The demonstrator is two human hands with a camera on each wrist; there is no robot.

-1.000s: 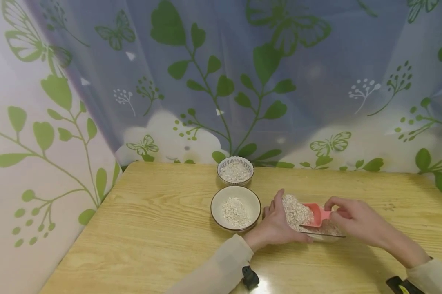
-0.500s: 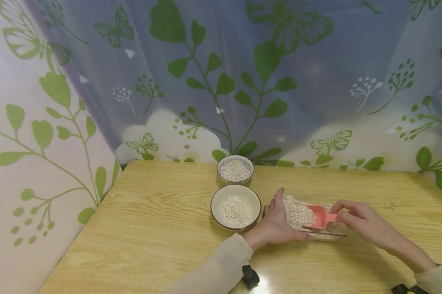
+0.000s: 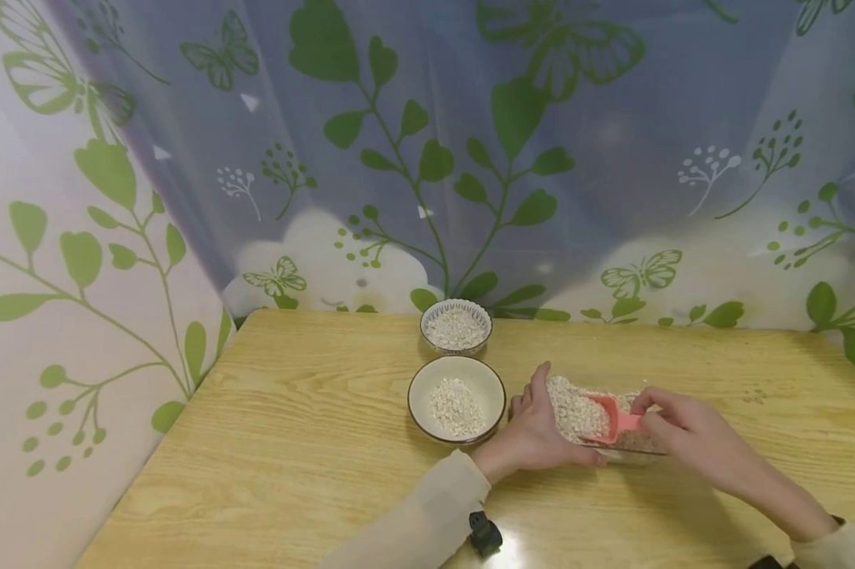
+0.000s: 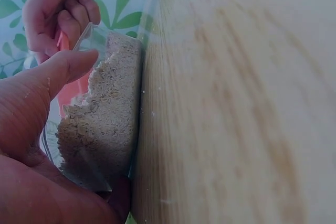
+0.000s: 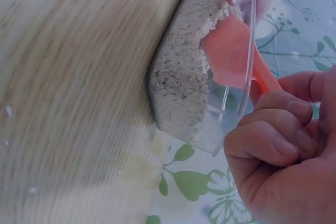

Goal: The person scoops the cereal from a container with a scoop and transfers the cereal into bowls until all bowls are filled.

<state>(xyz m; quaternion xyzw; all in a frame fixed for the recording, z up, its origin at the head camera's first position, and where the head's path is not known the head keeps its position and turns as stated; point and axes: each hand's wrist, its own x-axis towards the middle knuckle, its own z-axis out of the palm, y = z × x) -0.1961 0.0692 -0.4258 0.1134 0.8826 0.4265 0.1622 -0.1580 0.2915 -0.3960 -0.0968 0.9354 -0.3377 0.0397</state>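
A: Where's the scoop (image 3: 608, 417)?
B: Right of centre in the head view, in the clear tub (image 5: 212, 136), dug into the oats (image 3: 577, 411).

A: And the fingers?
B: The right hand (image 3: 691, 435) pinches the scoop's handle, its other fingers curled. The left hand (image 3: 534, 431) grips the tub's left end, thumb along the near side.

A: What else is around?
B: A dark-rimmed bowl (image 3: 423, 393) at lower centre, with a small heap of oats in it. A smaller patterned bowl (image 3: 454, 304) sits just above it in the frame, also holding oats. The left hand stands between the bowl and the tub, hiding the tub's end.

A: The surface?
B: A wood-grain table (image 3: 292, 427) with glare at bottom centre and a few loose flakes (image 5: 32, 190). A blue-and-white cloth (image 3: 257, 190), printed with green leaves and butterflies, fills the upper frame.
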